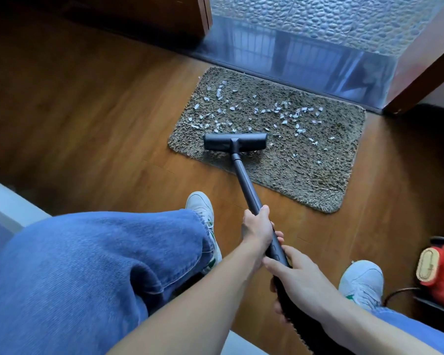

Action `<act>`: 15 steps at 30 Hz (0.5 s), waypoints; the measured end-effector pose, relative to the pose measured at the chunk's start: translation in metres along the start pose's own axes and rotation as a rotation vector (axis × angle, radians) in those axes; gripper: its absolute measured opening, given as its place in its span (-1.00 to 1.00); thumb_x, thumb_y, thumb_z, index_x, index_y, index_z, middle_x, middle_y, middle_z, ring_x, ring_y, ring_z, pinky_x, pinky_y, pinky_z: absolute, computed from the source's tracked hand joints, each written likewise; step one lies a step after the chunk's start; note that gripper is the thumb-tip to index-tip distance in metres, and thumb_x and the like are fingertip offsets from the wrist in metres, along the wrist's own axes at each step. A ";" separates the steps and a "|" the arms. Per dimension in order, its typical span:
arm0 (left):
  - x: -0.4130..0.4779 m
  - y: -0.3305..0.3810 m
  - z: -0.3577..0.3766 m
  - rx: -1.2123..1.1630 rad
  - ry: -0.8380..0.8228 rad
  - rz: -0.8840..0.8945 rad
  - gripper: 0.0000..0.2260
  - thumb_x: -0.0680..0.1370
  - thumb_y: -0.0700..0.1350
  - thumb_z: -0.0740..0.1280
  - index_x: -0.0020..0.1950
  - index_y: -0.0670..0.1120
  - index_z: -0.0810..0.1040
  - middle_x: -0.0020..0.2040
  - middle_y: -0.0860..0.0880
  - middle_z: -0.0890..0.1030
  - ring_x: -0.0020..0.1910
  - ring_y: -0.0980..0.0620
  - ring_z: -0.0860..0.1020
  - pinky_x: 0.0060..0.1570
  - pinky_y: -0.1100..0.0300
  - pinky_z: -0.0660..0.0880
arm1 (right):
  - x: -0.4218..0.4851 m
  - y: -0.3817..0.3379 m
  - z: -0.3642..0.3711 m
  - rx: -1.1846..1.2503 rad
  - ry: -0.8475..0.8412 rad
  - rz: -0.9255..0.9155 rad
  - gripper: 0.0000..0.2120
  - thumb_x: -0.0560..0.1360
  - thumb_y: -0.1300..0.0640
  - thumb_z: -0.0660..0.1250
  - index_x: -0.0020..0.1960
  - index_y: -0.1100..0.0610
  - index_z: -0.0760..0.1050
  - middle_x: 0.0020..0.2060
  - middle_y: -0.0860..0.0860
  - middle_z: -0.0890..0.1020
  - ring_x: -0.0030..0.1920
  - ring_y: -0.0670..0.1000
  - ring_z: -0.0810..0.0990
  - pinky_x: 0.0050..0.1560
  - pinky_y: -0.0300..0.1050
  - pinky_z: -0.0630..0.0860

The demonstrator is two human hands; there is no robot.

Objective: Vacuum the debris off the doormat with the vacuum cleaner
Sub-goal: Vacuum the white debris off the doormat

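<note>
Below, in the head view, the brown doormat (292,180) lies on the wooden floor (87,124), its far edge just beside the door sill (292,62). Small pale debris (296,115) is scattered over the far half of the mat. The black nozzle (235,142) of the vacuum cleaner (245,183) rests on the near left part of the mat, just before the debris. The left hand (258,231) has its grip closed round the tube. The right hand (300,280), nearer to the body, has its grip closed round the handle end. Blue jeans (87,265) and white shoes (200,203) are near.
</note>
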State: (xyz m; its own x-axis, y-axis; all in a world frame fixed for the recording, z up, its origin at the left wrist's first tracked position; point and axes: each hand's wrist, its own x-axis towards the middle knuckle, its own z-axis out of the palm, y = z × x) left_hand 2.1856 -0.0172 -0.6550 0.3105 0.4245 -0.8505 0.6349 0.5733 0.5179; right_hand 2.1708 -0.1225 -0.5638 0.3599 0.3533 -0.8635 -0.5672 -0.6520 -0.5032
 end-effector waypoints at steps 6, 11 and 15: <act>-0.001 -0.006 -0.023 -0.097 0.068 -0.027 -0.77 0.67 -0.06 0.21 0.16 -0.23 0.38 -0.25 -0.14 0.44 -0.51 0.01 0.45 -0.55 0.26 0.43 | 0.009 0.002 0.012 -0.245 -0.022 -0.070 -0.90 0.61 0.04 0.27 0.03 0.07 0.47 -0.32 0.08 0.59 -0.39 0.26 0.64 -0.32 0.01 0.53; 0.007 0.003 -0.027 -0.142 0.064 -0.025 -0.82 0.67 -0.08 0.21 0.07 -0.21 0.35 -0.26 -0.15 0.41 -0.52 0.01 0.42 -0.55 0.27 0.39 | 0.019 -0.006 0.019 -0.237 -0.021 -0.087 -0.90 0.62 0.08 0.25 0.02 0.11 0.44 -0.27 0.14 0.59 -0.45 0.19 0.61 -0.41 0.06 0.57; 0.021 0.017 -0.034 -0.151 0.072 -0.017 -0.82 0.67 -0.09 0.21 0.06 -0.20 0.36 -0.26 -0.15 0.42 -0.51 -0.01 0.43 -0.57 0.28 0.39 | 0.031 -0.022 0.025 -0.216 -0.032 -0.078 -0.90 0.64 0.09 0.23 0.05 0.12 0.42 -0.23 0.16 0.57 -0.49 0.13 0.60 -0.50 -0.06 0.53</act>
State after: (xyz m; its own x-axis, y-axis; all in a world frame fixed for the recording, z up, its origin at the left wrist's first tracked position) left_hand 2.1792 0.0252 -0.6611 0.2460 0.4598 -0.8533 0.5243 0.6773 0.5161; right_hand 2.1765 -0.0802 -0.5805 0.3711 0.4269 -0.8247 -0.3654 -0.7493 -0.5523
